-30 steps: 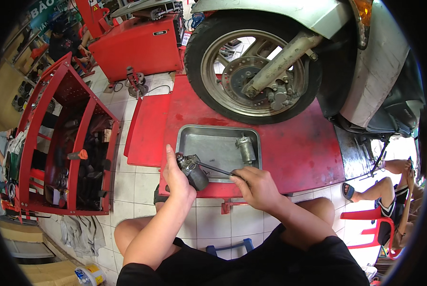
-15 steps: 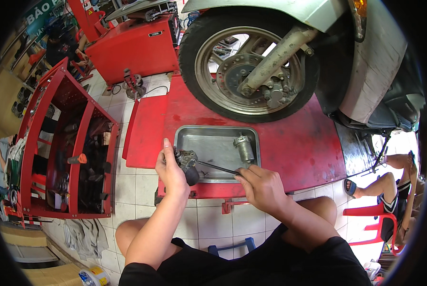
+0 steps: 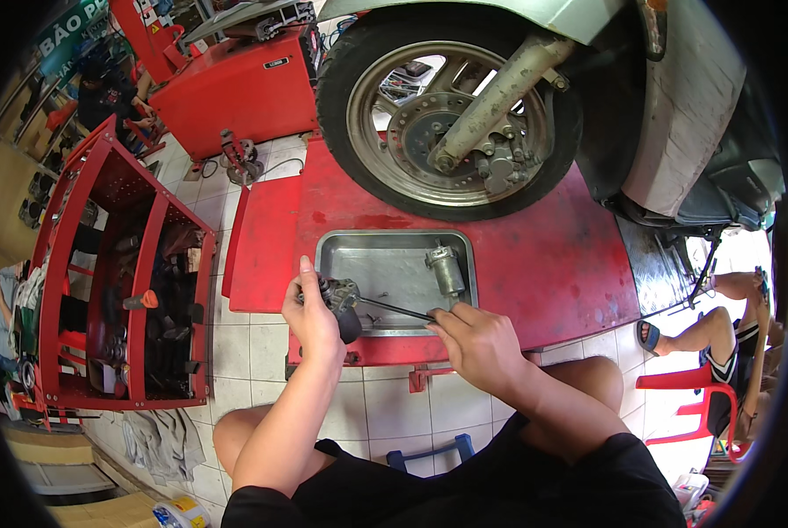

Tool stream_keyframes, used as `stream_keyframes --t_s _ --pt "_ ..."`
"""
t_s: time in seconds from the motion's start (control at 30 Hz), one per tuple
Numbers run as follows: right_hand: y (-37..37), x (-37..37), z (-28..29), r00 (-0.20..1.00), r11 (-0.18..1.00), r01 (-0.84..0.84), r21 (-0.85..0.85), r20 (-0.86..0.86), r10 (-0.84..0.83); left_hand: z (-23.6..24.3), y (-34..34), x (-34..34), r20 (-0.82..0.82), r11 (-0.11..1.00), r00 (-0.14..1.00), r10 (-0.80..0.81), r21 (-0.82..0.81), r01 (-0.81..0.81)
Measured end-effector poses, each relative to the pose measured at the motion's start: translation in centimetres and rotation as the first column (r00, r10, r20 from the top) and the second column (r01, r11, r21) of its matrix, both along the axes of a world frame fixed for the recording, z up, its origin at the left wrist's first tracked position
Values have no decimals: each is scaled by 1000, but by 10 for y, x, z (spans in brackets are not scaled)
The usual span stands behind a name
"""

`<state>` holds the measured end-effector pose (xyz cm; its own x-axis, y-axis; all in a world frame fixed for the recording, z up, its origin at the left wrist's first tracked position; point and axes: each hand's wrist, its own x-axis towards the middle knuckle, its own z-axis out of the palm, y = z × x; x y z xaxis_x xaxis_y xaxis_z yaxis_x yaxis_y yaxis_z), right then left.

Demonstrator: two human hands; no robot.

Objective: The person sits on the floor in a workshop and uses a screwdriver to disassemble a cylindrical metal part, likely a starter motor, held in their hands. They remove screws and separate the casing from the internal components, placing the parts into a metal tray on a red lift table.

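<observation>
A grimy metal carburetor (image 3: 339, 295) with a black rounded part below it is gripped in my left hand (image 3: 313, 317), over the left side of a metal tray (image 3: 376, 238). My right hand (image 3: 479, 348) is closed round a screwdriver (image 3: 394, 308), its handle hidden in my palm. The long dark shaft slants up to the left, and its tip meets the carburetor's right side; the exact contact spot is too small to make out. Inside the tray, at the right, lies a silver metal cylinder (image 3: 447, 271), with a few tiny parts near the tray's middle.
The tray rests on a red lift platform (image 3: 543, 282), under a scooter's front wheel (image 3: 451, 114). To the left stands a red tool cart (image 3: 125, 264) with an orange-ended tool on it. A red chair (image 3: 684, 383) and a seated person's leg (image 3: 689, 330) are at right.
The whole view has shifted slightly, moving the scenery a little left. Both hands keep their hold, with the screwdriver still against the carburetor.
</observation>
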<state>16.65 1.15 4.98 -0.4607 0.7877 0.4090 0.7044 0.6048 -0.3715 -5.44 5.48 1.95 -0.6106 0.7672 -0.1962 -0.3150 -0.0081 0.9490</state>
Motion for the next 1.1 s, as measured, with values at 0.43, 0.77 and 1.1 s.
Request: stream_keyframes --t_s 0.43,0.77,1.1 --pt "11 6 -9 875 324 -323 -889 -411 -255 -4 1 -11 -570 969 819 -68 156 189" --pt "-1 -10 -26 969 938 75 -340 -198 -149 -28 9 -11 -595 995 801 -71 20 103" --pt "14 -7 -37 918 615 -102 -782 -312 -245 -20 21 -12 -566 983 807 -166 -27 183"
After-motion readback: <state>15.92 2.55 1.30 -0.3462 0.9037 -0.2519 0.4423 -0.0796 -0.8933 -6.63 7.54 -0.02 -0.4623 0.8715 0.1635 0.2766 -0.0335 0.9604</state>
